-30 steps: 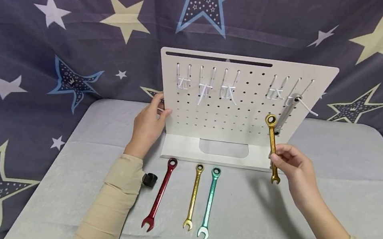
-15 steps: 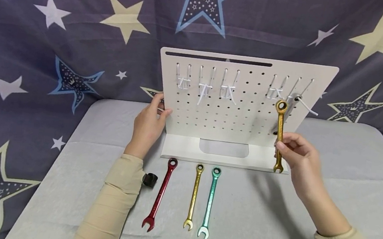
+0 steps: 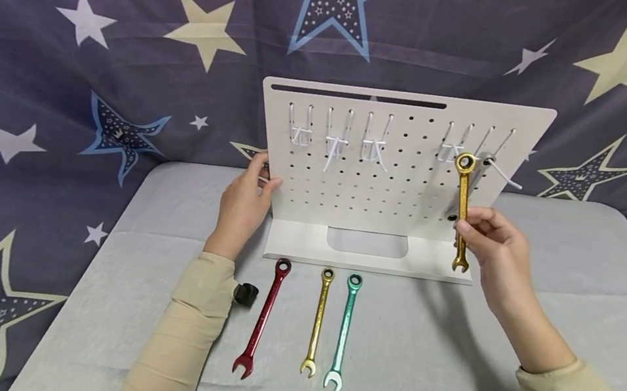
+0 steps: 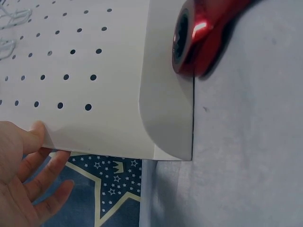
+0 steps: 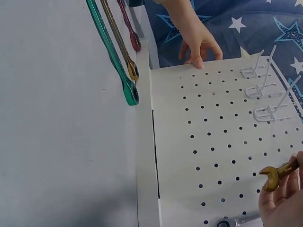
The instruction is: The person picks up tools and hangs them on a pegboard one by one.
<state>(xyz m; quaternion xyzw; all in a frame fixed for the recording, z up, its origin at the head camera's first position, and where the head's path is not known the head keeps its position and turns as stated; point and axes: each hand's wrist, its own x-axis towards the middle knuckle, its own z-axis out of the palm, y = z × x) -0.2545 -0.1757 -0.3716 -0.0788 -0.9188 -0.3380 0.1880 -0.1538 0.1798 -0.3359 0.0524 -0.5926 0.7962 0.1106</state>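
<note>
1. I have the right hand [image 3: 501, 252] before the pegboard [image 3: 340, 217], its fingers pinching the gold combination wrench [image 3: 464, 199], ring end up.
2. My left hand [image 3: 245, 205] grips the pegboard's side edge between thumb and fingers, probably to steady it.
3. The step seems to be hanging this wrench; the bare white hook [image 3: 451, 149] near its ring looks likeliest.
4. Next calls for lining the ring up with that prong and sliding it on.
</note>
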